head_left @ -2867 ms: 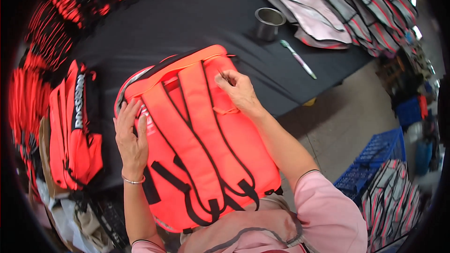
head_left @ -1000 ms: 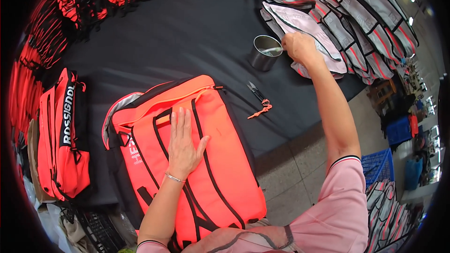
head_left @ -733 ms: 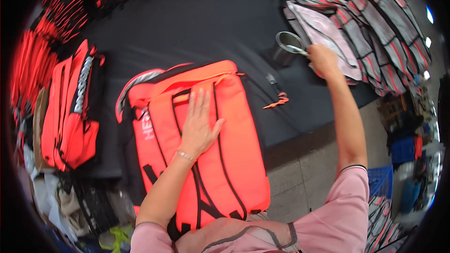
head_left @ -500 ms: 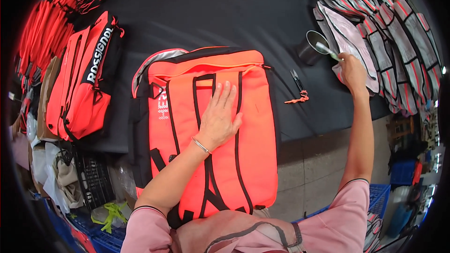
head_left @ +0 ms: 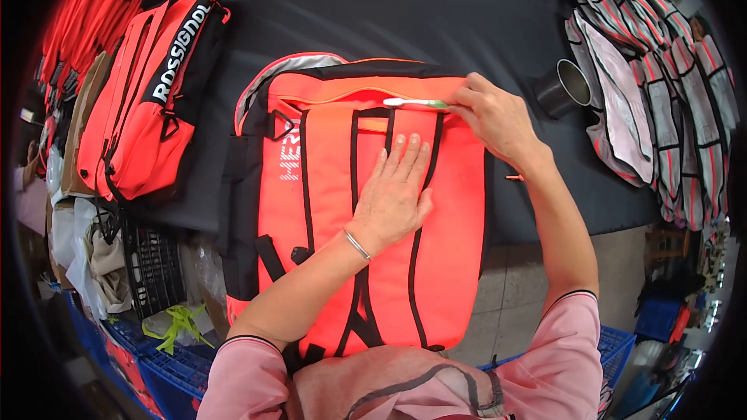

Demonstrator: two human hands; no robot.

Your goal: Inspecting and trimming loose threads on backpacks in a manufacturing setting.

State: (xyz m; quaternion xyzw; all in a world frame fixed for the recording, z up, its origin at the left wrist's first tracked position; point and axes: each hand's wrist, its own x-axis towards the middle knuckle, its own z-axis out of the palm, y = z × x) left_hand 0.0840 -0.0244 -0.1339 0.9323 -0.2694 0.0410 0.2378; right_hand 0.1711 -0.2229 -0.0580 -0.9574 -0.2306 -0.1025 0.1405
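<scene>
A bright orange-red backpack [head_left: 459, 264] with black trim lies in front of me, its shoulder straps facing up. My left hand [head_left: 393, 198] rests flat on the straps, fingers stretched out and holding nothing. In my right hand [head_left: 494, 120] is a toothbrush [head_left: 408, 102] with a white head end and a green part near my fingers. The brush lies across the top of the straps, just below the backpack's upper zipped edge. Whether its bristles touch the fabric, I cannot tell.
A dark metal cup [head_left: 554, 93] stands on the black-covered table [head_left: 389, 12] to the right. Beyond it lie a grey-pink panel [head_left: 622, 109] and stacked grey straps [head_left: 689, 124]. Another orange bag [head_left: 128, 124] is at the left. Blue crates [head_left: 615, 350] stand below the table.
My right hand has brought the toothbrush from beside the cup leftward to the top of the backpack. The snips on the table are now mostly hidden by my arm. My left hand stays flat.
</scene>
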